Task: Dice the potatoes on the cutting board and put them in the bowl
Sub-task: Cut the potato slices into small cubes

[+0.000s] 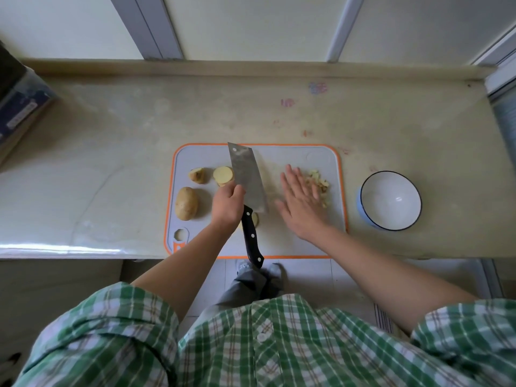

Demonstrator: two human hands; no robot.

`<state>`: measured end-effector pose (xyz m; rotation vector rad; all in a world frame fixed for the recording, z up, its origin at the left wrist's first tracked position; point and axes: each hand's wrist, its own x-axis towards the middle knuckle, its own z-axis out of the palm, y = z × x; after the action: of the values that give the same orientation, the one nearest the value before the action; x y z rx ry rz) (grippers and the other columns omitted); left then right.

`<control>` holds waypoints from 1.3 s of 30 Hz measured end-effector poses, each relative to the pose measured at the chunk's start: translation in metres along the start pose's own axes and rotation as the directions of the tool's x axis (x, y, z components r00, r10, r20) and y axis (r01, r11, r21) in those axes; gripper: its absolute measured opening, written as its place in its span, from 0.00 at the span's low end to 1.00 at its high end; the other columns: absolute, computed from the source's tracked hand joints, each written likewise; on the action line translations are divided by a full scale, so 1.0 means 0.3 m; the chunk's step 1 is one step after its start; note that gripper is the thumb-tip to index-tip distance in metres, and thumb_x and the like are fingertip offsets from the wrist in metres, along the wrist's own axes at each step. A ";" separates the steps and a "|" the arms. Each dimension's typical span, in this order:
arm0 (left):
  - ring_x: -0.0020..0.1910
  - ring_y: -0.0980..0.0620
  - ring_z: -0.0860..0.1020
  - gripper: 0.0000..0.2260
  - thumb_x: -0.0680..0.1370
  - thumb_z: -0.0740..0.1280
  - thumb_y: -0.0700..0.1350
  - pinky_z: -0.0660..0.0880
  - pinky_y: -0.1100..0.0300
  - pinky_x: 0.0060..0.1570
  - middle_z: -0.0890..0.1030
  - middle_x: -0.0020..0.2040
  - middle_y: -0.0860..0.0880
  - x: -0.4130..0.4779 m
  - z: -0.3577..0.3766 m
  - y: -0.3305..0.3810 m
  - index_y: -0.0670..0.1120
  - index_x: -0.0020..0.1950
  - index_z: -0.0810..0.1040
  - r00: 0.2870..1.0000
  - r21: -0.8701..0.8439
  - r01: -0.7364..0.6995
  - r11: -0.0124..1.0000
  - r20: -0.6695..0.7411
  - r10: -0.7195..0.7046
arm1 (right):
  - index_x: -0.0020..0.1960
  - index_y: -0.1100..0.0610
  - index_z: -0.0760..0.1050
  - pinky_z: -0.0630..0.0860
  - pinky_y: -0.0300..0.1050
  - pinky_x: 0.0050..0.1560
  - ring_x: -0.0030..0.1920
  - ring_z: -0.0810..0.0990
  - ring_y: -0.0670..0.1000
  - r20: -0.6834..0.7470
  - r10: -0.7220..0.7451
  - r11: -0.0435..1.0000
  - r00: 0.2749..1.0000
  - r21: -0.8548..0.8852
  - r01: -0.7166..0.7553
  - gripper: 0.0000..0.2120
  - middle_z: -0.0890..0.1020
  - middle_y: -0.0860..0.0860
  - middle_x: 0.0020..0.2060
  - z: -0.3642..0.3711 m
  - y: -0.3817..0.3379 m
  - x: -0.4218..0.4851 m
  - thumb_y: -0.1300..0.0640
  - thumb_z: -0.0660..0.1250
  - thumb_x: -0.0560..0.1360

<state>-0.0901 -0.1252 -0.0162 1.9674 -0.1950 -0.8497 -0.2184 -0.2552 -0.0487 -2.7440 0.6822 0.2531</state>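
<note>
The diced potato [321, 185] is lying in a small pile on the right part of the cutting board [296, 247]. The right hand [300, 202] is lying flat just beside the pile, fingers straight and holding nothing. The left hand [227, 203] is gripping the knife [247, 177] where blade meets handle. A whole potato [186, 203] and two cut pieces [222, 174] are sitting on the board's left side. The bowl [363, 210] is standing on the counter [125, 135] right of the board, showing only its white inside.

Short-sleeved green plaid shirt [307, 347], white buttons [262, 337], grey trousers [243, 286].
</note>
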 end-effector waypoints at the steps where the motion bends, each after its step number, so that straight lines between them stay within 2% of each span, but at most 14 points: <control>1: 0.35 0.47 0.68 0.07 0.69 0.56 0.47 0.61 0.51 0.36 0.64 0.33 0.45 -0.002 0.000 -0.001 0.45 0.35 0.65 1.000 -0.002 -0.005 1.000 0.001 0.005 | 0.79 0.57 0.44 0.36 0.53 0.75 0.77 0.37 0.51 0.010 -0.053 0.999 0.999 -0.004 0.053 0.29 0.40 0.51 0.78 0.006 -0.030 0.014 0.49 0.49 0.82; 3: 0.34 0.48 0.64 0.06 0.71 0.56 0.45 0.61 0.52 0.36 0.63 0.33 0.47 -0.007 -0.001 -0.002 0.44 0.36 0.64 1.000 0.008 -0.025 1.000 -0.002 0.025 | 0.79 0.56 0.40 0.34 0.54 0.75 0.77 0.36 0.50 0.064 -0.103 0.992 0.993 -0.064 0.107 0.29 0.39 0.50 0.78 0.027 -0.069 0.033 0.49 0.48 0.82; 6: 0.34 0.49 0.62 0.09 0.75 0.56 0.41 0.59 0.53 0.37 0.62 0.30 0.50 -0.006 -0.012 -0.015 0.46 0.34 0.62 1.000 0.018 -0.025 1.000 0.002 0.025 | 0.79 0.55 0.39 0.30 0.53 0.74 0.76 0.35 0.48 0.062 -0.004 0.994 0.998 -0.111 0.011 0.29 0.40 0.49 0.78 0.051 -0.028 0.029 0.46 0.45 0.83; 8: 0.33 0.50 0.61 0.11 0.76 0.56 0.40 0.59 0.53 0.37 0.61 0.30 0.51 0.001 -0.018 -0.025 0.46 0.34 0.60 1.000 0.041 -0.028 0.999 -0.001 0.028 | 0.79 0.57 0.40 0.32 0.53 0.74 0.76 0.35 0.48 0.010 0.102 0.987 0.995 -0.124 -0.100 0.29 0.41 0.50 0.78 0.055 0.035 0.005 0.45 0.44 0.82; 10: 0.33 0.50 0.61 0.10 0.76 0.56 0.40 0.59 0.53 0.37 0.61 0.30 0.50 0.003 -0.017 -0.030 0.45 0.35 0.61 0.999 0.057 -0.040 0.998 -0.002 0.040 | 0.79 0.57 0.43 0.37 0.52 0.76 0.77 0.37 0.48 -0.022 0.040 0.999 0.999 -0.035 -0.040 0.30 0.44 0.50 0.78 0.031 0.079 -0.024 0.44 0.41 0.81; 13: 0.34 0.49 0.63 0.09 0.76 0.56 0.39 0.60 0.54 0.37 0.62 0.32 0.48 0.004 -0.006 -0.029 0.44 0.36 0.63 0.999 0.038 -0.043 0.998 -0.005 0.043 | 0.74 0.59 0.65 0.58 0.48 0.73 0.73 0.62 0.51 -0.112 -0.175 0.950 0.978 0.243 0.198 0.25 0.68 0.54 0.72 -0.031 0.086 -0.077 0.50 0.49 0.80; 15: 0.34 0.51 0.62 0.09 0.77 0.57 0.39 0.59 0.55 0.37 0.62 0.32 0.49 0.004 0.003 -0.022 0.44 0.36 0.63 0.999 0.034 -0.044 0.998 -0.004 0.044 | 0.57 0.58 0.80 0.73 0.45 0.55 0.52 0.79 0.51 -0.160 -0.002 0.862 0.987 0.501 0.083 0.15 0.84 0.52 0.50 -0.069 0.084 -0.110 0.57 0.56 0.79; 17: 0.33 0.51 0.61 0.11 0.77 0.57 0.39 0.58 0.55 0.37 0.61 0.31 0.49 0.005 0.010 -0.013 0.44 0.35 0.62 0.998 0.045 -0.060 0.997 -0.004 0.061 | 0.45 0.58 0.80 0.74 0.44 0.38 0.36 0.81 0.50 0.069 0.234 0.653 0.970 0.728 -0.209 0.13 0.85 0.53 0.35 -0.107 0.091 -0.136 0.61 0.57 0.79; 20: 0.33 0.51 0.61 0.11 0.77 0.57 0.39 0.59 0.54 0.37 0.62 0.31 0.50 0.009 0.020 -0.010 0.45 0.34 0.62 0.998 0.054 -0.063 0.997 0.001 0.063 | 0.44 0.66 0.78 0.75 0.44 0.32 0.33 0.82 0.54 0.522 0.312 0.472 0.794 0.640 -0.606 0.16 0.84 0.60 0.36 -0.138 0.118 -0.171 0.61 0.55 0.79; 22: 0.34 0.50 0.62 0.10 0.75 0.57 0.41 0.63 0.51 0.36 0.62 0.31 0.50 0.010 0.027 -0.015 0.46 0.34 0.62 0.998 0.035 -0.054 0.998 0.014 0.054 | 0.47 0.69 0.78 0.77 0.43 0.34 0.34 0.83 0.55 0.652 0.349 0.420 0.673 0.534 -0.734 0.16 0.84 0.63 0.40 -0.135 0.131 -0.192 0.60 0.55 0.79; 30: 0.34 0.49 0.62 0.10 0.76 0.56 0.41 0.59 0.54 0.37 0.61 0.30 0.50 -0.004 0.049 0.001 0.46 0.34 0.63 0.998 0.035 -0.044 0.998 0.051 0.042 | 0.41 0.65 0.76 0.78 0.39 0.35 0.35 0.80 0.53 0.395 0.446 0.124 0.803 0.861 -0.493 0.13 0.81 0.58 0.35 -0.106 0.131 -0.065 0.66 0.54 0.79; 32: 0.34 0.49 0.63 0.10 0.75 0.57 0.42 0.60 0.53 0.37 0.62 0.30 0.50 0.001 0.051 0.002 0.46 0.34 0.63 0.998 0.017 -0.034 0.999 0.056 0.033 | 0.43 0.64 0.75 0.76 0.38 0.32 0.32 0.79 0.52 0.380 0.436 0.160 0.816 0.859 -0.486 0.12 0.80 0.58 0.35 -0.117 0.125 -0.044 0.65 0.54 0.79; 36: 0.32 0.48 0.64 0.10 0.76 0.56 0.41 0.62 0.53 0.35 0.64 0.30 0.50 0.008 0.064 0.017 0.46 0.34 0.64 0.998 0.045 -0.040 0.998 0.058 0.038 | 0.46 0.61 0.74 0.69 0.41 0.26 0.24 0.74 0.49 0.290 0.407 0.415 0.866 0.786 -0.458 0.07 0.79 0.57 0.30 -0.155 0.103 -0.064 0.62 0.58 0.78; 39: 0.31 0.45 0.72 0.08 0.75 0.57 0.43 0.67 0.53 0.31 0.70 0.30 0.47 0.008 0.092 0.044 0.43 0.36 0.69 0.995 0.087 -0.068 0.994 0.080 0.061 | 0.59 0.55 0.70 0.73 0.46 0.34 0.30 0.78 0.51 0.311 0.179 0.497 0.933 0.790 -0.359 0.10 0.81 0.56 0.37 -0.207 0.039 -0.080 0.56 0.63 0.78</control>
<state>-0.1031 -0.1530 -0.0151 2.0019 -0.3457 -0.8883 -0.2391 -0.2754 0.0126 -1.6371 0.8867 0.1775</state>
